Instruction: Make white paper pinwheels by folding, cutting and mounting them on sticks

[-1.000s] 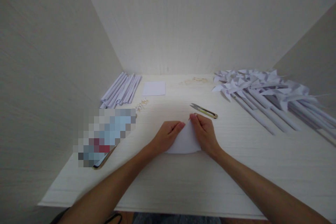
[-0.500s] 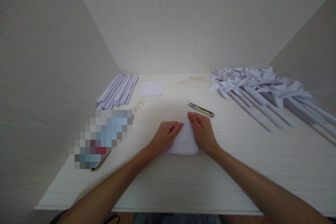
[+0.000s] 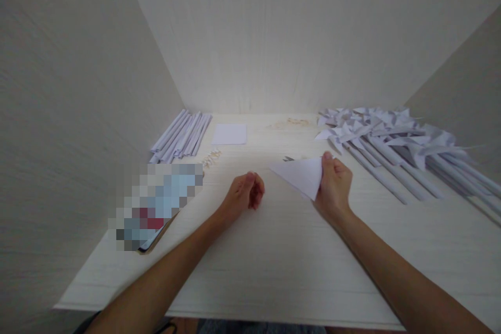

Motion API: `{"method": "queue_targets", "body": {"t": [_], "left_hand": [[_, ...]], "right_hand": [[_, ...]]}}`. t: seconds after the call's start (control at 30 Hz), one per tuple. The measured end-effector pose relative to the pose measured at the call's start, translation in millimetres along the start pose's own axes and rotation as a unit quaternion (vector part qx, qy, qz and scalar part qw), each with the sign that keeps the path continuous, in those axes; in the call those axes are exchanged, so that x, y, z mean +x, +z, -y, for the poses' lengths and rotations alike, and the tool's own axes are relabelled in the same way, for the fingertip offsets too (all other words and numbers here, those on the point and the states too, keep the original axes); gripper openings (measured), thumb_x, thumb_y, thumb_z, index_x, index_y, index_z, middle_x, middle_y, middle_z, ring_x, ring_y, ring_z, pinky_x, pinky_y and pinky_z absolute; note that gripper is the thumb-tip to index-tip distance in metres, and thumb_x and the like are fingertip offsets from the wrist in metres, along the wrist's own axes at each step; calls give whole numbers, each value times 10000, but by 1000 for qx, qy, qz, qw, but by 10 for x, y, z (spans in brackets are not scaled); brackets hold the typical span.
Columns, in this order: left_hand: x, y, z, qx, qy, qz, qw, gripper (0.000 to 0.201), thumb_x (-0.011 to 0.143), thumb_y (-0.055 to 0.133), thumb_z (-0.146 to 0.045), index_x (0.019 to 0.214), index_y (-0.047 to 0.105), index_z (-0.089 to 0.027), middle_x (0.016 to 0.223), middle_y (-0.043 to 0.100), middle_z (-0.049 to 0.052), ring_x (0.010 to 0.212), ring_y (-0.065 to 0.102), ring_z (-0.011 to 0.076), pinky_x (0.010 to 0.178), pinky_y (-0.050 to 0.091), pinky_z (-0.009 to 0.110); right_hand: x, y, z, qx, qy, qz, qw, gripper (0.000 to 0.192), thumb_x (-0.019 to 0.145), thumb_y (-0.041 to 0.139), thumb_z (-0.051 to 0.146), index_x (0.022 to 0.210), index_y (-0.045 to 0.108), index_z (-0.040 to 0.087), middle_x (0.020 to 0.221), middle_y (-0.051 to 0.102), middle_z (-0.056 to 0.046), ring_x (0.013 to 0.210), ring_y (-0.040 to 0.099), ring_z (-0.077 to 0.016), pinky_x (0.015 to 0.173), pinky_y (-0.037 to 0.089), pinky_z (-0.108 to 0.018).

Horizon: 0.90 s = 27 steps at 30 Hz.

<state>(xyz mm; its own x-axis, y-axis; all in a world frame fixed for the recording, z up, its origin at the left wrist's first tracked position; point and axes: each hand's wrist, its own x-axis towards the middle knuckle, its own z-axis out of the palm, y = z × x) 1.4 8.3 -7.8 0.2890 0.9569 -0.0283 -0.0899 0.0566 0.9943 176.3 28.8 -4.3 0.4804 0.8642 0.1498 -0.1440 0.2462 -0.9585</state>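
Note:
My right hand point(image 3: 334, 182) pinches a folded white paper triangle point(image 3: 300, 175) along its right edge, with the paper's point toward the left. Behind that triangle lies a pair of thread snips point(image 3: 288, 159), mostly covered, with only the blade tips showing. To the left, apart from the paper, my left hand point(image 3: 247, 191) is loosely curled just over the table. No object shows in it, and a hollow is visible between its thumb and fingers.
Rolled paper sticks point(image 3: 182, 135) are stacked at the back left, beside a flat paper sheet point(image 3: 230, 134). Small white bits point(image 3: 212, 158) lie near them. A blurred-out phone-like object point(image 3: 164, 203) is on the left. Paper pinwheels point(image 3: 376, 130) with stick handles are heaped at right.
My left hand has let go of the folded paper. My right hand has carried it up and to the right, turning its point leftward. The paper now covers most of the snips.

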Motion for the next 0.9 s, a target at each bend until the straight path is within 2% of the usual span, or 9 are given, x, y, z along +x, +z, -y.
{"method": "queue_targets", "body": {"t": [0.07,0.1,0.23,0.3,0.37,0.5,0.53,0.7,0.9], "left_hand": [[35,29,1,-39,-9,1,999,589,592,413,-719,577,540,-144,483,519,19,405,467,110,365,320,219],[51,37,1,-34,-10,-30,999,549,573,491,-680,586,553,-134,514,540,28,442,488,119,390,343,224],[102,-27,9,-9,13,-246,969,350,584,631,-469,547,516,-140,501,486,-23,450,416,79,422,308,204],[108,-77,17,-11,10,-288,958,330,620,604,-446,536,473,-154,480,433,-44,433,373,69,410,275,200],[93,-83,22,6,2,-271,962,343,649,567,-453,523,436,-163,463,387,-52,420,343,65,399,248,200],[23,65,12,91,6,-154,984,366,680,523,-447,487,394,-163,454,344,-51,416,292,56,387,208,202],[7,112,6,107,17,-145,983,365,687,513,-441,485,393,-162,458,336,-52,422,282,55,388,204,201],[-20,217,-7,110,7,-142,984,375,693,485,-456,482,385,-163,455,319,-54,427,271,56,388,196,202],[-18,192,-8,119,3,-191,974,418,712,468,-445,445,288,-179,424,253,-62,405,231,49,382,165,207]], "right_hand": [[-100,52,-22,-12,9,60,998,327,718,556,437,535,431,196,383,343,87,306,334,-59,301,252,-191],[-153,78,-27,-26,13,90,996,279,709,575,414,571,479,191,380,381,82,304,367,-66,299,263,-191],[-311,135,-17,-56,69,253,963,240,683,600,382,595,508,178,428,532,28,348,476,-96,349,351,-210],[-347,142,-8,-81,99,329,936,243,694,579,380,594,485,180,441,530,28,357,460,-89,360,345,-207],[-364,148,-5,-125,87,365,918,250,723,538,372,581,457,182,444,471,48,374,412,-76,367,308,-198],[-374,172,-13,-222,-14,354,908,330,783,435,361,513,376,180,480,376,42,459,338,-78,408,257,-207],[-376,178,-16,-235,-24,353,905,336,795,409,367,519,377,178,492,381,36,475,336,-82,420,261,-211],[-391,181,-19,-245,-25,373,894,368,826,318,397,556,415,166,523,388,19,497,333,-90,434,267,-215],[-421,179,-31,-268,-5,414,870,443,803,316,484,475,261,192,457,230,44,415,207,-62,381,166,-220]]}}
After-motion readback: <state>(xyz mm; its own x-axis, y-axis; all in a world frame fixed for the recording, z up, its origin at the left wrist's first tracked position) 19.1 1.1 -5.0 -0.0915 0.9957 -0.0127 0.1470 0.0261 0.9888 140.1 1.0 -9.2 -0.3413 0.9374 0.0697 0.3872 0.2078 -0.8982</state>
